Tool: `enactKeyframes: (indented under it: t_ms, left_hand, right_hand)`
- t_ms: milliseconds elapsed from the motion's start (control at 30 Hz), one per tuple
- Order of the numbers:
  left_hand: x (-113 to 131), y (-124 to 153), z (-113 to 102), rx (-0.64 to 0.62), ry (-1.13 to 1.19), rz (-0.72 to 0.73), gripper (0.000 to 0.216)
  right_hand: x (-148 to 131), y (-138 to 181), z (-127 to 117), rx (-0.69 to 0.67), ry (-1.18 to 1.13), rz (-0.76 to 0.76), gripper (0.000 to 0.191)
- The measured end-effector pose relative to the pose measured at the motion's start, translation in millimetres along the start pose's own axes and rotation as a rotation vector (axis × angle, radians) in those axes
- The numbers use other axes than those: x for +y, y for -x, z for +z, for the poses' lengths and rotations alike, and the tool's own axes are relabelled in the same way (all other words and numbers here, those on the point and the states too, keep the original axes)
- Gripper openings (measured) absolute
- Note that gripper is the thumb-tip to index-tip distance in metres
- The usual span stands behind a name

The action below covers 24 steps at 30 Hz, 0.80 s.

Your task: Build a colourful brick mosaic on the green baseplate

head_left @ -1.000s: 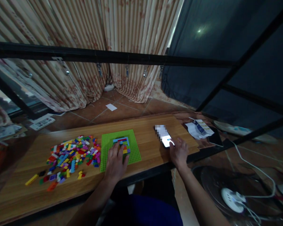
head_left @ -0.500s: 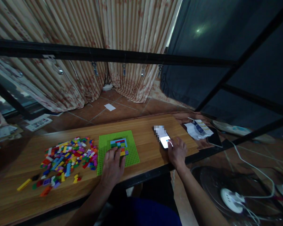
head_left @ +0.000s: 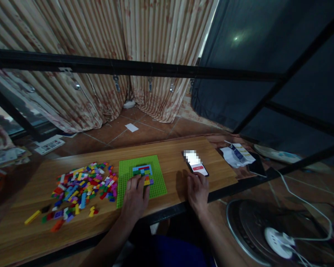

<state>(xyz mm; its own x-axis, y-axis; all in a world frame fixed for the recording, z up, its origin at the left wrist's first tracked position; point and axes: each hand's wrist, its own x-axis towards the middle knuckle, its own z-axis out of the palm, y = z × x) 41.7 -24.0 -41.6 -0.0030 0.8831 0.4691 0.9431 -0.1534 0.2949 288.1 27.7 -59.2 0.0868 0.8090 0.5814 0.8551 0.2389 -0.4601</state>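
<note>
My left hand [head_left: 135, 196] lies palm down over the near part of a green baseplate [head_left: 158, 178], its thumb apart from its fingers. The fingertips reach the near side of a small build of coloured bricks [head_left: 143, 169] on the plate and hide part of it. My right hand [head_left: 197, 191] rests at the near end of a phone [head_left: 199, 167] that lies on the table, its screen lit with a red button near the bottom. Its fingers are loosely bent and a little apart, holding nothing that I can see.
A heap of loose coloured bricks [head_left: 91, 181] covers the table left of the baseplate, with a yellow brick [head_left: 32, 217] farther out. Papers [head_left: 239, 155] lie past the table's right end. A white power strip [head_left: 278, 241] with cables sits at lower right. A black metal bar [head_left: 161, 69] crosses above.
My right hand has drawn back from the phone's screen toward the table's near edge. The screen now shows a red button. My left hand stays at the brick build.
</note>
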Motion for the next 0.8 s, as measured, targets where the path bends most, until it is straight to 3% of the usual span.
enactKeyframes:
  t_ms: [233,400,600,800]
  left_hand:
    - [0,0,0,0.0,0.015,-0.004,0.035]
    - [-1,0,2,0.008,0.021,-0.012,0.035]
    - [-1,0,1,-0.011,0.007,-0.015,0.035]
    - [-1,0,1,-0.013,0.021,-0.03,0.035]
  right_hand:
    - [5,-2,2,-0.025,0.007,-0.027,0.028]
    - [18,-30,2,-0.027,0.122,-0.013,0.031]
    - [27,-69,14,-0.135,0.269,-0.004,0.038]
    - [31,-80,25,-0.185,0.318,-0.02,0.04]
